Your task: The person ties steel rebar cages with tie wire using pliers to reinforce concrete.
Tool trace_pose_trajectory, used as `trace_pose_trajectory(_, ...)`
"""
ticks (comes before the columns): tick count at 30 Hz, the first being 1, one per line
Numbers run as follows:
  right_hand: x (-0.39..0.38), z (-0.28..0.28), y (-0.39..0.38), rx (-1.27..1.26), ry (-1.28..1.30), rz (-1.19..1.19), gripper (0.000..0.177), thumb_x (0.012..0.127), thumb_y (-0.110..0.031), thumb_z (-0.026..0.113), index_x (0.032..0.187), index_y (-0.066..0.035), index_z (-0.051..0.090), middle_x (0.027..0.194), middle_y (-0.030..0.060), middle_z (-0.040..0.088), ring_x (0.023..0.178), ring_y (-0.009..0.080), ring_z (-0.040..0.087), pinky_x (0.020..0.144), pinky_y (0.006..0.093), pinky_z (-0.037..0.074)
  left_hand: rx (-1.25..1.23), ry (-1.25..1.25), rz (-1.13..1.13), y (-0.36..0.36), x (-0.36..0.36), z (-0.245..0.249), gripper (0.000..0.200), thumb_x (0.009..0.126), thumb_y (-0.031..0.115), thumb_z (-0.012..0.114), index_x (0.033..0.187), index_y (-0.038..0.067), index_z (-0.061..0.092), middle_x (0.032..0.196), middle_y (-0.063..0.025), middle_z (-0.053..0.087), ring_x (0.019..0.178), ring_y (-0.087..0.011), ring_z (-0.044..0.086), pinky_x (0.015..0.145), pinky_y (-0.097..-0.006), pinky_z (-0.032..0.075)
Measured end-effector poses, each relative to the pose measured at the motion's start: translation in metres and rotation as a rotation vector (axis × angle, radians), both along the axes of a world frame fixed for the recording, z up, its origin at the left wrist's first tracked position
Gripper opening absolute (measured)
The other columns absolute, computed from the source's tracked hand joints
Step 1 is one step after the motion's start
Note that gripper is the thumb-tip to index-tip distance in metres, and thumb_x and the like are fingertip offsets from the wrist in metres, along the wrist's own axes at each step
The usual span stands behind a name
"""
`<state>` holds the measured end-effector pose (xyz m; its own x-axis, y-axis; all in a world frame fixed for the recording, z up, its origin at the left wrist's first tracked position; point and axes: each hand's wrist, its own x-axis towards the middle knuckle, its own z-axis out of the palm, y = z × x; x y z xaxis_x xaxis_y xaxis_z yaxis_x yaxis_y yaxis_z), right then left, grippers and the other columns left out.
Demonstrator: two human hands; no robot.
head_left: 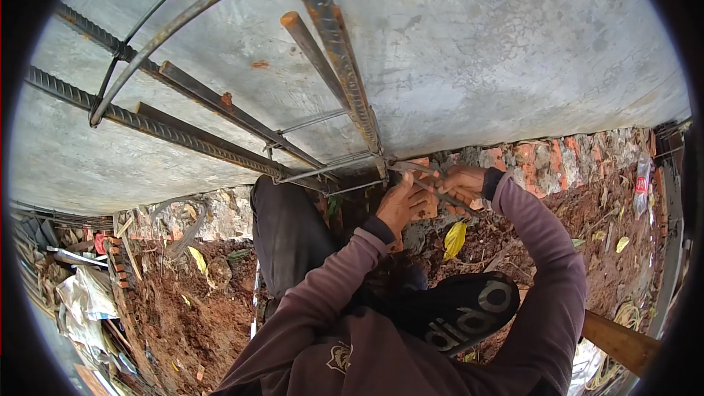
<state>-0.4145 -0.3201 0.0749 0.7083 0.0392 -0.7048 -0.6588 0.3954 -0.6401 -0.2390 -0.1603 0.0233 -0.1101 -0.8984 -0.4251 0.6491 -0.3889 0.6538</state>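
My left hand (402, 204) is closed, thumb up, around part of what looks like a pair of pincers (456, 202). To its right, my right hand (463, 182) has its fingers bent around the long handles. The tool's head end lies at the foot of an upright ribbed rebar (343, 66), where a thin stirrup (334, 169) meets it. Whether the jaws grip a wire there is too small to tell. More rebars (198, 139) of the same cage run off to the upper left, with a bent bar (183, 18) across them.
A grey plastered wall (513, 44) stands right behind the cage, above a rough brick footing (543, 165). Reddish soil (198, 315) carries yellow leaves (455, 240). A plastic bottle (642, 185) is at right, near a wooden beam (620, 342). Debris (84, 297) lies at left.
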Motion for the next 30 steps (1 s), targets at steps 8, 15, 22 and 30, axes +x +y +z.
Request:
trace_pose_trajectory(8, 0.0, -0.005, 0.035, -0.041, -0.054, -0.181, 0.041, 0.091, -0.029, 0.071, 0.112, 0.002, 0.054, 0.07, 0.0127, 0.065, 0.054, 0.0197, 0.064, 0.044, 0.0314, 0.053, -0.02, 0.289, 0.374, -0.037, -0.022, -0.031, 0.06, 0.094, 0.053, 0.062, 0.132, 0.007, 0.053, 0.139, -0.0117, 0.054, 0.13, -0.0283, 0.049, 0.104, -0.047, 0.046)
trace_pose_trajectory(15, -0.002, -0.028, 0.056, -0.07, -0.121, -0.314, 0.033, 0.092, -0.027, 0.069, 0.103, 0.002, 0.059, 0.079, 0.0126, 0.066, 0.055, 0.0195, 0.065, 0.041, 0.031, 0.051, -0.003, 0.436, 0.359, -0.044, -0.03, -0.038, 0.043, 0.095, 0.046, 0.064, 0.108, 0.006, 0.06, 0.117, -0.0149, 0.062, 0.119, -0.0313, 0.059, 0.103, -0.0486, 0.048)
trace_pose_trajectory(22, -0.009, -0.022, 0.054, -0.13, -0.063, -0.272, 0.047, 0.093, -0.037, 0.066, 0.106, 0.008, 0.065, 0.078, 0.0158, 0.071, 0.067, 0.0254, 0.07, 0.061, 0.0331, 0.059, -0.038, 0.469, 0.389, -0.044, -0.029, -0.029, 0.04, 0.098, 0.039, 0.06, 0.066, 0.017, 0.048, 0.055, 0.0, 0.046, 0.061, -0.0214, 0.057, 0.076, -0.0422, 0.052)
trace_pose_trajectory(30, -0.074, 0.025, 0.05, -1.181, -0.198, -0.106, 0.056, 0.083, -0.029, 0.076, 0.126, 0.002, 0.057, 0.114, 0.0252, 0.063, 0.109, 0.0376, 0.061, 0.096, 0.0446, 0.048, 0.165, 0.374, 0.767, -0.086, -0.056, -0.025, 0.048, 0.1, 0.05, 0.053, 0.066, 0.016, 0.044, 0.057, -0.0008, 0.049, 0.051, -0.0187, 0.052, 0.045, -0.0322, 0.041)
